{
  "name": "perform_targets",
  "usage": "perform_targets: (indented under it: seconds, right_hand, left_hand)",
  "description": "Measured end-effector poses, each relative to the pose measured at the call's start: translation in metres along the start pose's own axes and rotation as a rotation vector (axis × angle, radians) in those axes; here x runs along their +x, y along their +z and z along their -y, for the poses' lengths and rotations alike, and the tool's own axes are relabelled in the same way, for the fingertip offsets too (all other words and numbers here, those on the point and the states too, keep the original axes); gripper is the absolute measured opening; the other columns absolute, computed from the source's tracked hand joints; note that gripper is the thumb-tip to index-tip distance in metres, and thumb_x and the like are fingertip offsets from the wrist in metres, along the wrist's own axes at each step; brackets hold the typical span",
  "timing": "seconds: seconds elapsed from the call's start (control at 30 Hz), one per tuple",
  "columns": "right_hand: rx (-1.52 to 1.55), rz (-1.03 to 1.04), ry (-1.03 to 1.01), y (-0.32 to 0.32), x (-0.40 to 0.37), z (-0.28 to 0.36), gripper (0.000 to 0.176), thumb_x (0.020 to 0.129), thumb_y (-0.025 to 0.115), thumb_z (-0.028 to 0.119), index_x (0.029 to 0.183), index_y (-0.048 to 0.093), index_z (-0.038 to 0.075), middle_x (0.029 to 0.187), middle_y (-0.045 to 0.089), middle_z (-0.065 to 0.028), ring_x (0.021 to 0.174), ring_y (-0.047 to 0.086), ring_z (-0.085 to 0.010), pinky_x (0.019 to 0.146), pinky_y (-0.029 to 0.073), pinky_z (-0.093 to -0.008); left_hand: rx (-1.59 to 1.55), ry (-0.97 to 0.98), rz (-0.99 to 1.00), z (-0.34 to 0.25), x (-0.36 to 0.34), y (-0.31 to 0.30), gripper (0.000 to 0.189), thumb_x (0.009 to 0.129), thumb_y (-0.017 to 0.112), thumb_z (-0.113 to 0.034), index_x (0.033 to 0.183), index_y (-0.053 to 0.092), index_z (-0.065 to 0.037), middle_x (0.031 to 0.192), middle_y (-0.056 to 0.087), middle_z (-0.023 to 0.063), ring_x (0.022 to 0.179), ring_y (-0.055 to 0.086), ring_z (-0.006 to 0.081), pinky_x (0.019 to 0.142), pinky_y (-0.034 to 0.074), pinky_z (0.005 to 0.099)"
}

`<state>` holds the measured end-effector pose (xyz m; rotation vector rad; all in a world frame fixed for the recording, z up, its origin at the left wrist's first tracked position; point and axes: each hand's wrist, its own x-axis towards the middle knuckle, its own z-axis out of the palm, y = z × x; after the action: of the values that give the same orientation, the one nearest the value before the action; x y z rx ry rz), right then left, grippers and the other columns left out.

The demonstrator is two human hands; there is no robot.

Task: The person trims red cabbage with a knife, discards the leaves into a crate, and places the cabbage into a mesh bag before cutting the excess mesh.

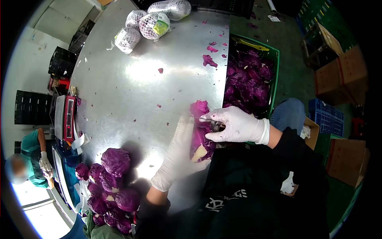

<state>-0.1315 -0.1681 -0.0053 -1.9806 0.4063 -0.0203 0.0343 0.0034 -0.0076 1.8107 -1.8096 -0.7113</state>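
Observation:
My left hand (pixel 178 148), in a white glove and blurred by motion, is wrapped around the left side of a red cabbage (pixel 201 135) at the steel table's edge. A pale cut patch shows at the cabbage's lower end, and a loose leaf part sticks up at its top. Closed around a small knife (pixel 216 126) with a dark handle, my right hand (pixel 238 124), also gloved, is at the cabbage's right side. The blade lies against the cabbage, partly hidden by my fingers. Below the hands is the dark front of my clothing.
A green crate (pixel 274 85) of purple leaves stands right of the steel table (pixel 119 91). Several red cabbages (pixel 115 161) are piled at lower left. Net-wrapped heads (pixel 154 26) lie at the far end. A red scale (pixel 69 117) and another person (pixel 34 155) are at left.

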Motion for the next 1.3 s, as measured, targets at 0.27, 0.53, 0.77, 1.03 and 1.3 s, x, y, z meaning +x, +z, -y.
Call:
perform_targets:
  seconds: [0.27, 0.53, 0.77, 1.03, 1.3]
  right_hand:
    - [0.222, -0.106, 0.026, 0.025, -0.006, 0.005, 0.037, 0.086, 0.075, 0.023, 0.112, 0.063, -0.001, 0.097, 0.065, -0.0110, 0.091, 0.065, -0.0162, 0.081, 0.052, -0.0277]
    - [0.125, -0.361, 0.188, 0.026, 0.011, -0.022, 0.012, 0.082, 0.065, 0.009, 0.087, 0.062, -0.002, 0.065, 0.059, -0.0105, 0.061, 0.057, -0.0099, 0.062, 0.049, -0.0280]
    - [0.049, -0.458, -0.110, 0.035, -0.009, -0.031, 0.043, 0.083, 0.072, 0.015, 0.126, 0.065, 0.012, 0.102, 0.059, -0.0099, 0.093, 0.064, -0.0227, 0.082, 0.053, -0.0316]
    - [0.195, -0.063, -0.307, 0.058, 0.001, 0.001, 0.062, 0.080, 0.076, 0.021, 0.138, 0.054, 0.012, 0.127, 0.052, -0.0091, 0.107, 0.063, -0.0249, 0.092, 0.053, -0.0333]
    - [0.037, -0.104, -0.228, 0.059, -0.011, 0.000, 0.069, 0.075, 0.081, 0.034, 0.137, 0.055, 0.018, 0.141, 0.050, -0.0138, 0.102, 0.067, -0.0318, 0.088, 0.056, -0.0363]
  left_hand:
    - [0.048, 0.003, -0.022, -0.003, -0.002, -0.002, 0.112, 0.063, 0.087, -0.028, 0.152, 0.024, -0.001, 0.157, 0.017, 0.0315, 0.147, 0.016, 0.0493, 0.117, 0.025, 0.0532]
    - [0.132, 0.016, -0.176, 0.003, -0.038, 0.017, 0.098, 0.056, 0.088, -0.022, 0.140, 0.040, -0.007, 0.134, 0.038, 0.0193, 0.125, 0.038, 0.0387, 0.107, 0.037, 0.0504]
    - [-0.167, -0.126, -0.168, 0.018, -0.054, -0.004, 0.086, 0.063, 0.074, -0.006, 0.142, 0.042, -0.006, 0.139, 0.040, 0.0208, 0.133, 0.039, 0.0378, 0.113, 0.034, 0.0450]
    - [-0.351, -0.158, -0.103, 0.013, -0.052, -0.016, 0.073, 0.062, 0.068, -0.005, 0.134, 0.055, -0.002, 0.147, 0.044, 0.0211, 0.146, 0.023, 0.0399, 0.120, 0.017, 0.0483]
    - [-0.269, -0.090, -0.261, 0.001, -0.048, -0.006, 0.044, 0.067, 0.075, -0.004, 0.111, 0.070, -0.008, 0.128, 0.059, 0.0145, 0.135, 0.043, 0.0360, 0.117, 0.022, 0.0523]
